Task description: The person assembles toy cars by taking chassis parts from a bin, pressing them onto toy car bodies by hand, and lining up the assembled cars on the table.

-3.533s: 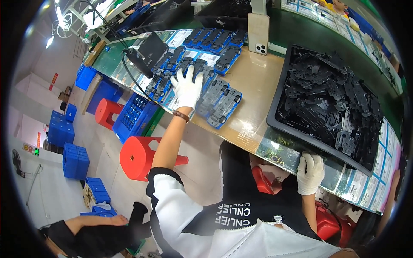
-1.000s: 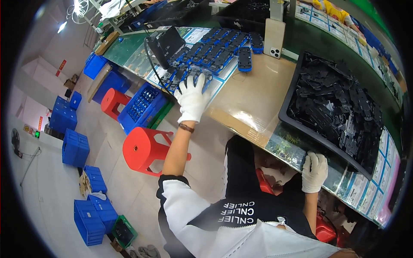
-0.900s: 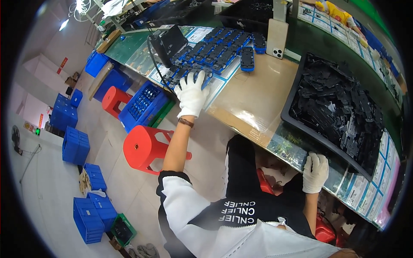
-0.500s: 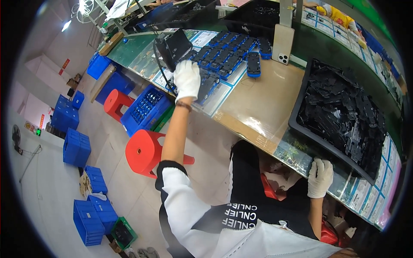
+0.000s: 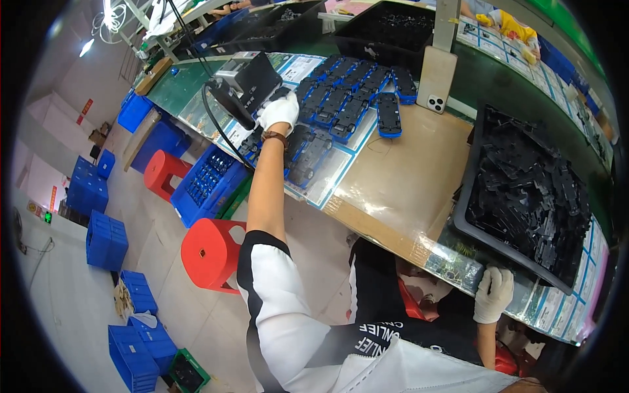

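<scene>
My left hand [image 5: 278, 112], in a white glove, reaches far over the table to the rows of blue and black toy cars. Its fingers curl around the end of a dark toy car [image 5: 278, 95] beside a black box [image 5: 257, 82]; part of the grip is hidden. Wheels show on a car [image 5: 308, 156] just right of my wrist. A single toy car [image 5: 388, 115] lies apart at the right of the group. My right hand [image 5: 495, 295], also gloved, rests on the table's near edge with its fingers curled, and nothing shows in it.
A black tray [image 5: 466, 213] heaped with black plastic parts stands at the right. A phone [image 5: 437, 78] leans on a post behind the brown work surface [image 5: 400, 164]. A black cable [image 5: 213, 118] hangs left of my arm. Red stools [image 5: 211, 254] and blue crates [image 5: 107, 240] stand on the floor.
My left hand has shifted slightly left among the toy cars, and its fingers now curl by the black box. The view has turned a little. My right hand stays at the table edge.
</scene>
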{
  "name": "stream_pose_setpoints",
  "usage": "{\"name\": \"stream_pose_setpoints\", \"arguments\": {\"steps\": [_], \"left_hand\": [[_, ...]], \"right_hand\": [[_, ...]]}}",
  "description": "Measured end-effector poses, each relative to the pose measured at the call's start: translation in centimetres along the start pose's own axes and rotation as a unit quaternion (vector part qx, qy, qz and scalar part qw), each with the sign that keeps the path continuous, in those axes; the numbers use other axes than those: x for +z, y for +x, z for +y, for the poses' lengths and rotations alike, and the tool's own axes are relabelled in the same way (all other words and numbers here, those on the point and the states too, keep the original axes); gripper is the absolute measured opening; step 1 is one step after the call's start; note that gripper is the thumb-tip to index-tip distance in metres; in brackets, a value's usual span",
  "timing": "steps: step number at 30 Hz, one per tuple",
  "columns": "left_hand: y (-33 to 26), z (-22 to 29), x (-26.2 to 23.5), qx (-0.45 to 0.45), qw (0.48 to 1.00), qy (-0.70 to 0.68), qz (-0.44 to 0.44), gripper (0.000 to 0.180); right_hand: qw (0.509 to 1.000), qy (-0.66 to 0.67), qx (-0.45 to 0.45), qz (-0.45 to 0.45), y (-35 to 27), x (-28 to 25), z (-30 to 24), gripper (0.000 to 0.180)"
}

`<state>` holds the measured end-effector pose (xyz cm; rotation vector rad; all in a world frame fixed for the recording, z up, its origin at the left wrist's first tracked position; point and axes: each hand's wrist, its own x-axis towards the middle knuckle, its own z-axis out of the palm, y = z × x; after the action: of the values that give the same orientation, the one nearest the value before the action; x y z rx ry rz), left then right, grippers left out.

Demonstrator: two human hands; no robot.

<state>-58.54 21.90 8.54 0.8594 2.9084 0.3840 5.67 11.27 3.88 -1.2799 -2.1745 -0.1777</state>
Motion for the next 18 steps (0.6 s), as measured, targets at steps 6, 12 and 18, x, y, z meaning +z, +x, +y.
{"name": "stream_pose_setpoints", "arguments": {"steps": [6,12,18], "left_hand": [[5.9,-2.4,1.9,0.118,0.991,0.013,0.066,0.068],[6.7,0.7,0.8,0.129,0.991,0.025,0.017,0.073],[9.3,5.6,1.5,0.121,0.992,0.014,0.019,0.073]], "right_hand": [[1.0,0.001,0.002,-0.009,0.3,0.6,-0.1,0.014],[0.998,-0.022,0.037,-0.035,0.0,0.3,-0.1,0.012],[0.997,-0.035,0.054,-0.034,0.0,0.3,-0.3,0.013]]}}
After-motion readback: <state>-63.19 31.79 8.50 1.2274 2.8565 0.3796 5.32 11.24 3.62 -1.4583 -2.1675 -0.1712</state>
